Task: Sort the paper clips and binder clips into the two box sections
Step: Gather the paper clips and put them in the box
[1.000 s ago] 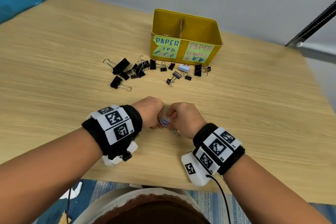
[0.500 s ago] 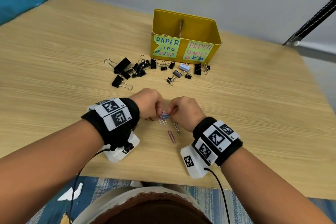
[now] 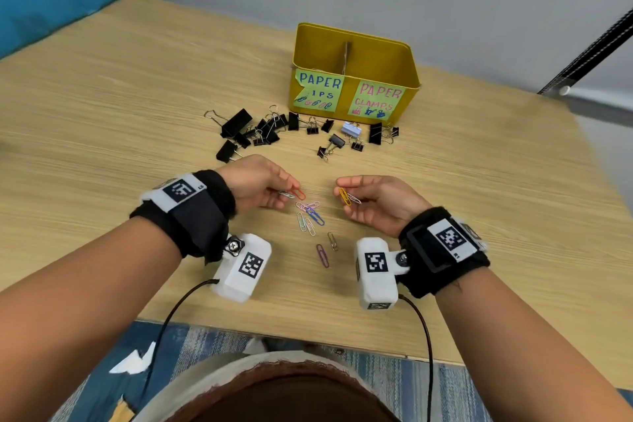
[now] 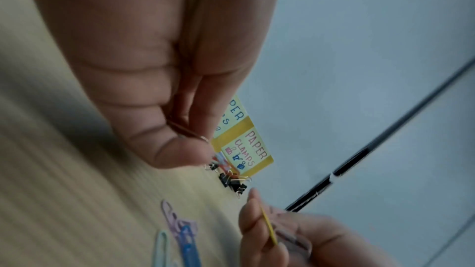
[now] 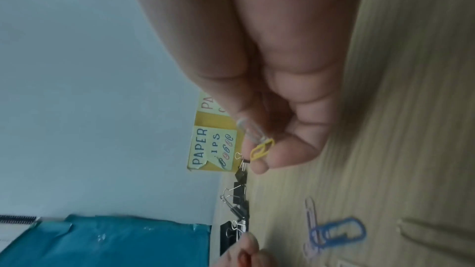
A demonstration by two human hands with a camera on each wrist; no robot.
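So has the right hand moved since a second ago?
Yes. The right hand, pinching a yellow paper clip, has pulled rightward from the left hand; the loose paper clips on the table now show between them.

Can't see inside the yellow metal two-section box (image 3: 354,55) beyond my hands; front wall blocks the contents. Its green "PAPER ..IPS" paper label (image 3: 318,90) is torn, letters missing. My right hand (image 5: 270,80) covers most of the "PAPER CLAMPS" label in the right wrist view.
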